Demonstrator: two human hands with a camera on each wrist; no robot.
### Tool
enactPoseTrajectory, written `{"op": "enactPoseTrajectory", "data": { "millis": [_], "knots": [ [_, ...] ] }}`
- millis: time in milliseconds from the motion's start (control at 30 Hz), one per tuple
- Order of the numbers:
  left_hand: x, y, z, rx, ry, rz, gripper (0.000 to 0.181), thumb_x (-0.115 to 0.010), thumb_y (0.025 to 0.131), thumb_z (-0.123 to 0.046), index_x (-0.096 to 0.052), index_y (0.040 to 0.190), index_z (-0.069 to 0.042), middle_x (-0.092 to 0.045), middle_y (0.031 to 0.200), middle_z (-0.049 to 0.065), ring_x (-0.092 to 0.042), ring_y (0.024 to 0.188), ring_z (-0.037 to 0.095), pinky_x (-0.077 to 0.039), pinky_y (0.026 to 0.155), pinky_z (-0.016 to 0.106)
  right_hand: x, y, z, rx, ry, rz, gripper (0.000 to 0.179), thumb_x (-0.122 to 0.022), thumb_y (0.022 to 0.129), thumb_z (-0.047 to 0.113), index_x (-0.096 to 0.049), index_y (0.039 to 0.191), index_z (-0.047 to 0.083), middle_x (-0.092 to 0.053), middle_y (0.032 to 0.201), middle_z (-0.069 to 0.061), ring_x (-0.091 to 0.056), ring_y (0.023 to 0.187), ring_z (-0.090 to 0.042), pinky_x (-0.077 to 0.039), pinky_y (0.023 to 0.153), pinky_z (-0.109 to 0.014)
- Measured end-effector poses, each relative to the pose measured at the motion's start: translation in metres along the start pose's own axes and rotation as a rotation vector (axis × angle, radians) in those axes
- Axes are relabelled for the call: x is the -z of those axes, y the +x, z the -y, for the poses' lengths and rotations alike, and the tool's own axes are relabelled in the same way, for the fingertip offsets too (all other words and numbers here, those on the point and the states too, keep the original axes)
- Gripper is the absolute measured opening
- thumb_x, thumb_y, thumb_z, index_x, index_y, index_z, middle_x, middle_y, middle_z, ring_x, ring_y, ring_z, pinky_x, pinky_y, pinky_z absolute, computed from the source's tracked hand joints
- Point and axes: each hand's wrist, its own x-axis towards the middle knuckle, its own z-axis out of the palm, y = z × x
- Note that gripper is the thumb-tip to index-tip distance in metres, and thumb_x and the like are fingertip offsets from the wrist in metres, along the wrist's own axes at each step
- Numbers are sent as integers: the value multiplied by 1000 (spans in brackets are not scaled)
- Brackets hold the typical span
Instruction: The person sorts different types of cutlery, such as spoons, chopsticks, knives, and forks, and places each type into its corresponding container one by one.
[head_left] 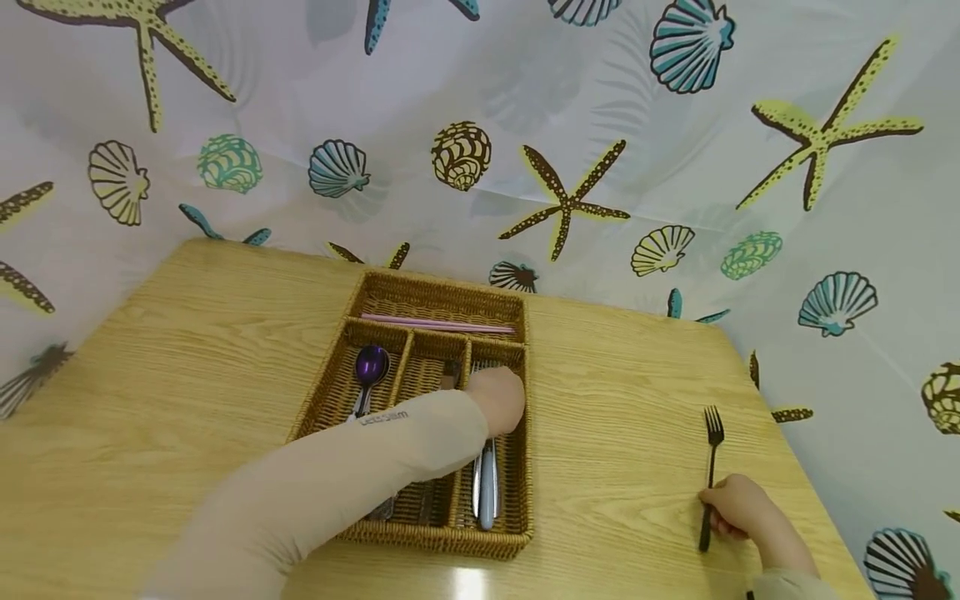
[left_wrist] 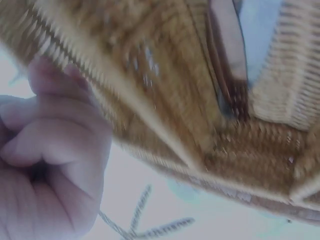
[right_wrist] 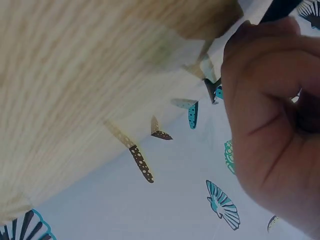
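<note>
My left hand [head_left: 498,402] reaches over the right compartment of a woven cutlery basket [head_left: 491,543]. Fork tines show just beyond it, and a light-handled piece of cutlery [head_left: 489,487] lies below it. In the left wrist view the fingers [left_wrist: 60,135] are curled beside the wicker wall; I cannot tell whether anything is held between them. A black fork [head_left: 712,442] stands out at the table's right side, tines pointing away. My right hand [head_left: 738,504] grips its handle between thumb and fingers. The right wrist view shows that hand [right_wrist: 270,115] curled, with the fork mostly hidden.
Pink chopsticks [head_left: 438,323] lie across the basket's back compartment. A purple spoon [head_left: 371,367] is in the left compartment, and brown-handled cutlery [head_left: 450,375] in the middle one. Under the basket is a wooden table [head_left: 600,433]. Shell-patterned fabric [head_left: 420,92] stands behind and beside it.
</note>
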Motion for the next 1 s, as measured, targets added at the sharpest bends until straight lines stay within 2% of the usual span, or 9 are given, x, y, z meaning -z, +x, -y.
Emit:
{"op": "enactPoseTrajectory", "data": {
  "millis": [100,200,300,400,500,633,800,1000],
  "knots": [
    [12,0,15,17,-159,-7,28,-48,97,-17,-67,77,-11,-35,52,-2,-17,40,6,-20,39,21,1,-1,4,2,48,31,31,-44,95,14,-54,68,6,-50,53,3,-43,43,-4,-39,45,-19],
    [22,2,28,50,-316,5,36,-46,97,-14,-50,61,-15,-25,48,-4,-17,41,6,-19,39,21,0,-4,9,24,110,69,30,-41,98,16,-54,73,6,-50,57,2,-42,46,-5,-39,47,-21],
    [28,2,39,73,-435,20,42,-44,98,-13,-40,55,-16,-22,47,-4,-15,42,7,-19,41,22,-1,-7,16,75,180,115,29,-39,100,17,-52,76,7,-49,59,3,-41,48,-5,-39,47,-20],
    [30,2,45,78,-493,23,45,-41,98,-12,-35,53,-17,-19,49,-4,-14,43,8,-18,43,23,-3,-9,23,133,247,182,28,-39,101,19,-49,76,10,-48,61,4,-40,49,-3,-39,47,-20],
    [31,0,48,79,-511,21,46,-39,99,-14,-31,54,-17,-17,51,-4,-13,46,9,-18,44,24,-5,-11,32,200,303,250,27,-39,101,21,-48,77,11,-48,63,5,-40,49,-2,-39,48,-19],
    [31,-1,47,75,-492,16,48,-38,101,-17,-33,53,-18,-19,53,-3,-14,48,9,-19,45,24,-8,-14,44,249,340,288,26,-39,101,22,-46,79,12,-46,64,6,-40,49,-1,-39,48,-18],
    [30,0,44,51,-459,1,50,-37,102,-21,-33,52,-17,-19,52,-3,-12,47,8,-17,45,24,-12,-19,57,317,364,305,27,-38,102,22,-44,78,12,-45,64,6,-40,49,-1,-39,47,-18],
    [31,0,40,28,-434,3,49,-37,102,-21,-34,53,-16,-19,52,-3,-11,47,8,-17,44,24,-18,-25,71,359,370,309,27,-39,102,23,-44,79,11,-46,65,5,-40,48,-2,-38,46,-18]
  ]
}}
